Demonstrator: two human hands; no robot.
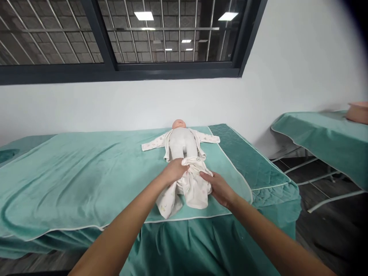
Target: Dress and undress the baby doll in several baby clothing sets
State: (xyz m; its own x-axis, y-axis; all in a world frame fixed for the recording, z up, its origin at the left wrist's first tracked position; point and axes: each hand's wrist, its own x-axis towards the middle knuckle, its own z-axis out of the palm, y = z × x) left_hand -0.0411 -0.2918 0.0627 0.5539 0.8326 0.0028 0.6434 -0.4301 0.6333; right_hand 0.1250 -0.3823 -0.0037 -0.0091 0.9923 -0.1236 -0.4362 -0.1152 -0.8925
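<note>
A baby doll (pixel 183 142) lies on its back on a green-covered bed, its head toward the wall. Its arms are spread in the sleeves of a white patterned jacket (pixel 156 143) that hangs apart at the front, over a pale body. White printed baby pants (pixel 196 188) are bunched around the doll's lower legs. My left hand (pixel 174 170) grips the pants at their left upper edge. On the other side, my right hand (pixel 218 188) pinches the cloth between thumb and fingers. The doll's feet are hidden by the fabric.
The green sheet (pixel 71 180) has a white-edged border and some wrinkles. A quilted mattress edge (pixel 244 161) shows to the right. Beyond a gap stands another green-covered bed (pixel 330 134) with a pinkish basin (pixel 358 112). A barred window (pixel 172 34) is set in the wall behind.
</note>
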